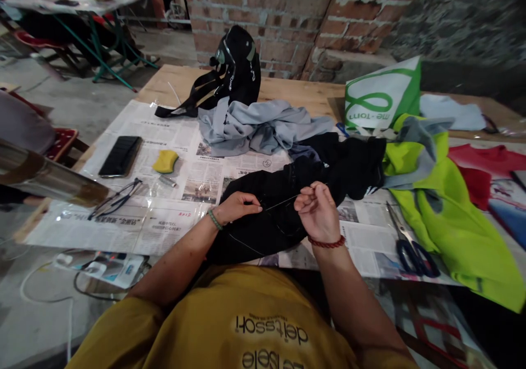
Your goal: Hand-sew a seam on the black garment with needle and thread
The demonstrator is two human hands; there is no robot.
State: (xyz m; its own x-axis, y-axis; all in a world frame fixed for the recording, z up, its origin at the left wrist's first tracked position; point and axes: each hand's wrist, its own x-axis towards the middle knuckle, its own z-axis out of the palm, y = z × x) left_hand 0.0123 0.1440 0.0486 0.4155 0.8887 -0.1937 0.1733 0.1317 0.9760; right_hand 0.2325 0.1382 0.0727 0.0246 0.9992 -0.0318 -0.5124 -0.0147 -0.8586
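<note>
Black garment (250,243): soft, matte cloth, heaped in loose folds; the landmark for all places below. A fine pale line curves over its near part.

Thread (280,202): thin, pale, straight; above the black garment, spanning the gap between the hands. Any needle too small to tell.

Left hand (238,205): over the left part of the black garment; thumb and forefinger pinching one end of the thread. Green beaded bracelet (214,219) at the wrist.

Right hand (318,207): over the right part of the black garment; fingers curled, thumb and forefinger pinching the thread's other end. Red braided bracelet (327,242).

Newspaper (160,232): flat printed sheets with a glossy clear cover, under the black garment.

Grey cloth (263,130): smooth, crumpled, just beyond the black garment. Black bag (244,67): upright, rounded, strapped, farther beyond.

Left of the black garment: sponge (165,161), yellow and porous, green underneath; dark flat rectangular slab (120,156); folded spectacles (117,198), thin-framed.

Right of the black garment: scissors (402,232), metal blades pointing away, dark looped handles; lime-and-grey garment (472,243), draped long.

Beyond the black garment, toward the right: white-and-green bag (382,97), stiff, angular, lettering inverted.
</note>
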